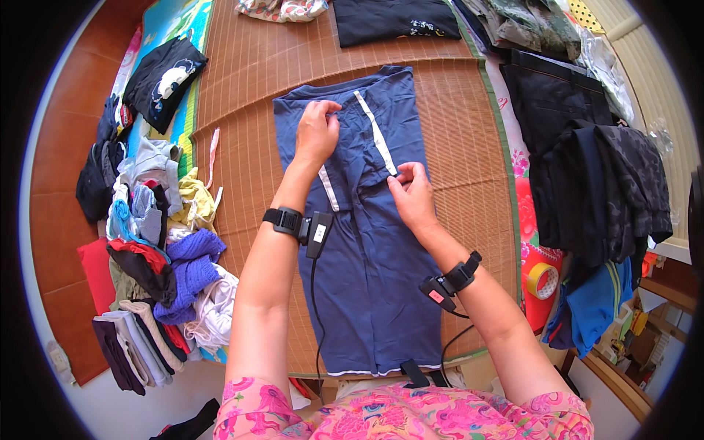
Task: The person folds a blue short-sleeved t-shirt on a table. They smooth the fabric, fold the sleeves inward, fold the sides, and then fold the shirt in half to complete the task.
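Note:
A dark blue garment (379,286) lies lengthwise on the woven mat, its hem with white piping towards me. Two parts with white stripes, apparently sleeves, are folded inward over its upper half. Above the upper left part hovers my left hand (318,132), fingers curled, the thumb apart from them, with no cloth visibly gripped. My right hand (412,197) is at the lower end of the right white stripe (375,132), thumb and forefinger closed on the cloth's corner there. Creases run across the middle of the garment. Both wrists carry strapped black devices with cables.
The brown woven mat (473,220) has a raised fold across it. Mixed clothes (192,264) and a black panda-print garment (165,82) lie left. Dark trousers (561,104) are piled right, near a yellow tape roll (543,280). A folded black garment (396,22) lies at the far edge.

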